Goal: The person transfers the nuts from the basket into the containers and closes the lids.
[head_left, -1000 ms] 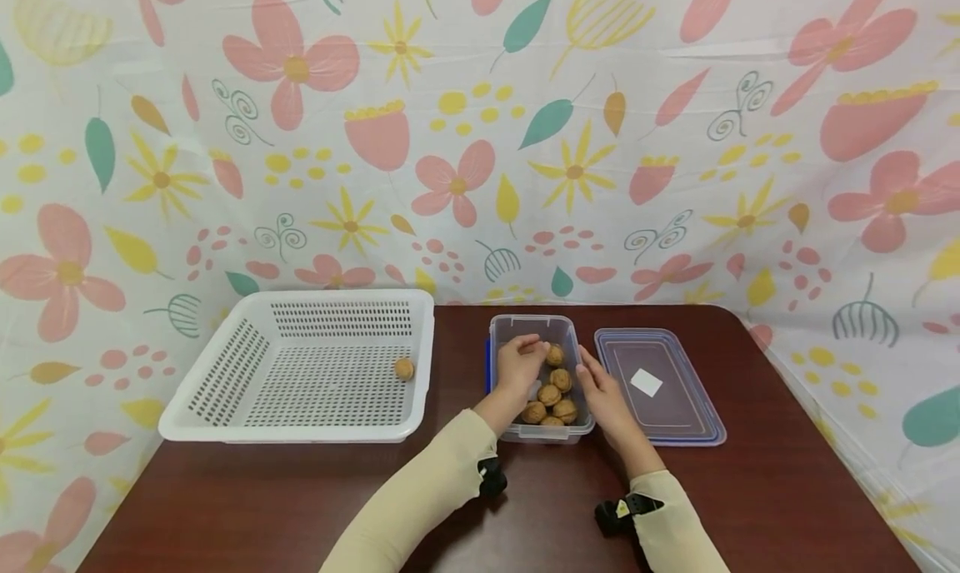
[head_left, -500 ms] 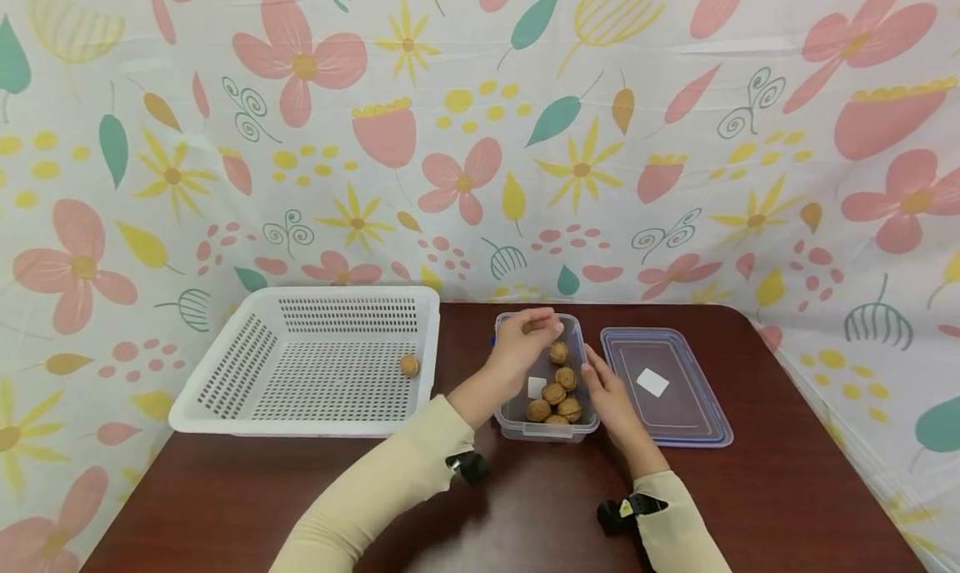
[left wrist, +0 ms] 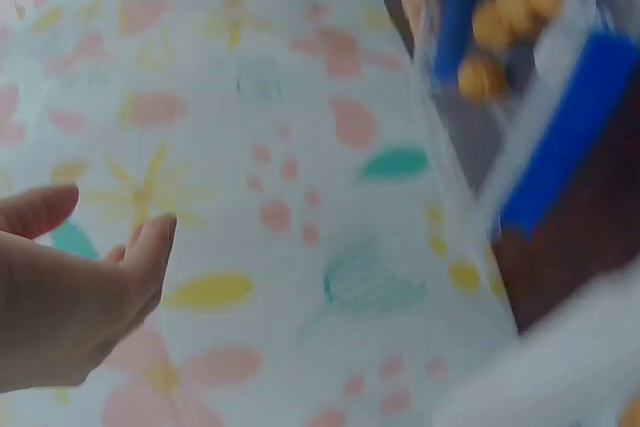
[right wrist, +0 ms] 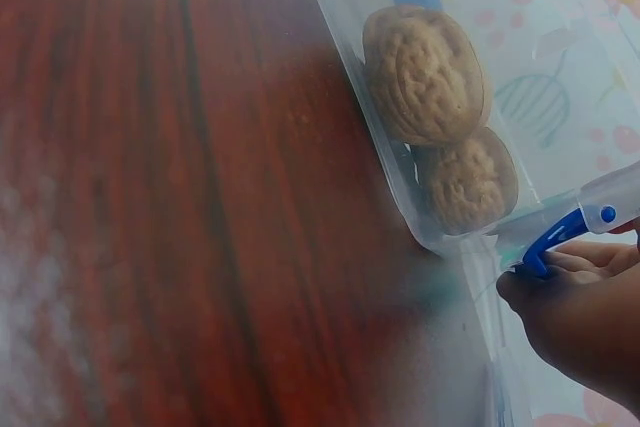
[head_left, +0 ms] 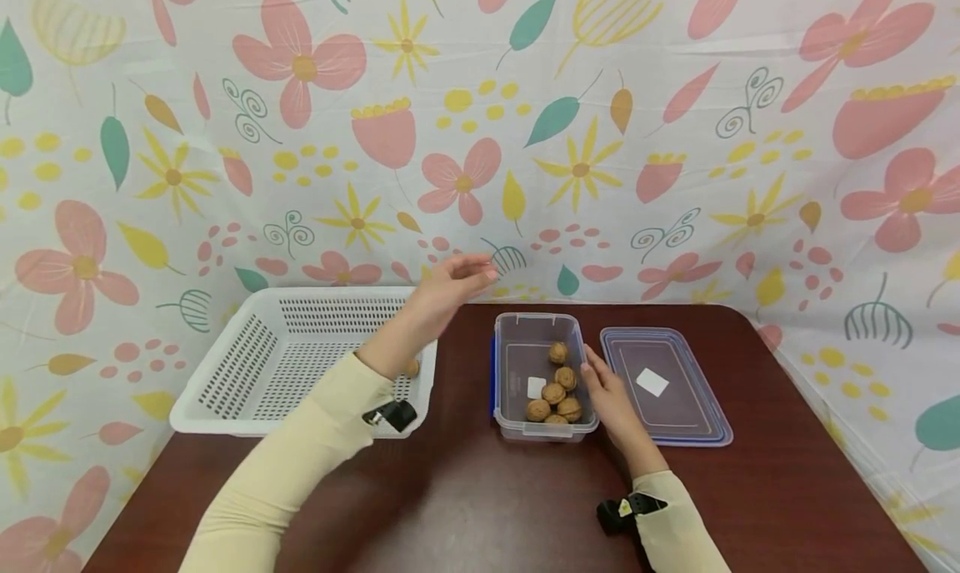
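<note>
Toward five o'clock of my head view sits the clear box (head_left: 519,361), walnuts (head_left: 554,393) bunched at its own five o'clock. Walnuts probably light, hard, ridged, prone to roll; I'd pinch across the girth. Box seems stiff, slick. Left hand (head_left: 447,294), box's ten o'clock, relaxed, holding nothing; right hand (head_left: 609,398), fingers straight, touches its three o'clock wall. Glossy reddish-brown bench (head_left: 480,506), floral cloth (head_left: 480,82) at twelve.
</note>
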The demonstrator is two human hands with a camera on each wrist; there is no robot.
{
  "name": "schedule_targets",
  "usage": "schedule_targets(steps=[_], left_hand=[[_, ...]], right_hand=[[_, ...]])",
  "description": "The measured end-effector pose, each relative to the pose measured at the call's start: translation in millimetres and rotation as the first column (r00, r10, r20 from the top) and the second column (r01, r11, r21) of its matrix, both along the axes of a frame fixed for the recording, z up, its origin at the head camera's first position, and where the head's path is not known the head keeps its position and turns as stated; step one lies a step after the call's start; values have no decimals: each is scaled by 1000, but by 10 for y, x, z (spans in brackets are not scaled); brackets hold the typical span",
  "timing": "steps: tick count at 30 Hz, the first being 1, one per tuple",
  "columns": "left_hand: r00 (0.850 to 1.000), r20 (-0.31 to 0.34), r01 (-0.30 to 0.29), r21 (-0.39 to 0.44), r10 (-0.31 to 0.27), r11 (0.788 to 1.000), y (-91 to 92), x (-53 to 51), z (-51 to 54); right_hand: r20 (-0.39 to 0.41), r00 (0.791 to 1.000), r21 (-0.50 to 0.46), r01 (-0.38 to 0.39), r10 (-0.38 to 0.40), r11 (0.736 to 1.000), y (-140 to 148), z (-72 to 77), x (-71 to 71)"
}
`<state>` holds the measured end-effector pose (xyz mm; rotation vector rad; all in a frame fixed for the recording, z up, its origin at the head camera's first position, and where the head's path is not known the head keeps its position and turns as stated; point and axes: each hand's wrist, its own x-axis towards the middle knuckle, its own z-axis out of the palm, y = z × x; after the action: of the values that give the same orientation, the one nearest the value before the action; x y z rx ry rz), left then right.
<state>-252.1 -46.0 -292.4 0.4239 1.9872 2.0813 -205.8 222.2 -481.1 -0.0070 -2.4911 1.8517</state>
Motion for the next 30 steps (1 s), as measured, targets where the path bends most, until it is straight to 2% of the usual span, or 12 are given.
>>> schedule_targets(steps=[5,10,14,16,19,21,23,25,30], left_hand=[[999,26,32,-45,-31,998,-402,-264,-7],[995,63,83,-120,-76,989,-854,-511,-95],[990,99,119,-187,-101,975,-1151,-666,-237],[987,123,132,-226,-106,965,-1259,-727,-322],[975,172,183,-272,-140,945,-1381,-796,-461],[965,199,229,-325,-171,918,-1440,-824,-553],[956,213,273,-397,-201,876,-1481,-836,-637],[948,228,307,-470,-222,828,-1499,-837,-707],[939,219,342,-647,-264,682,-1488,-847,-849]], right_hand=[[7,1000,-7,4,-4,1000,-10,-5,12],[12,1000,3,1,-1,1000,-10,15,14],[12,1000,11,-2,2,1000,4,37,8],[13,1000,13,-2,2,1000,11,46,6],[15,1000,16,-4,4,1000,16,53,9],[11,1000,15,-5,4,1000,16,48,10],[6,1000,15,-5,5,1000,13,40,10],[1,1000,14,-3,3,1000,9,28,9],[-3,1000,16,4,-4,1000,8,11,13]])
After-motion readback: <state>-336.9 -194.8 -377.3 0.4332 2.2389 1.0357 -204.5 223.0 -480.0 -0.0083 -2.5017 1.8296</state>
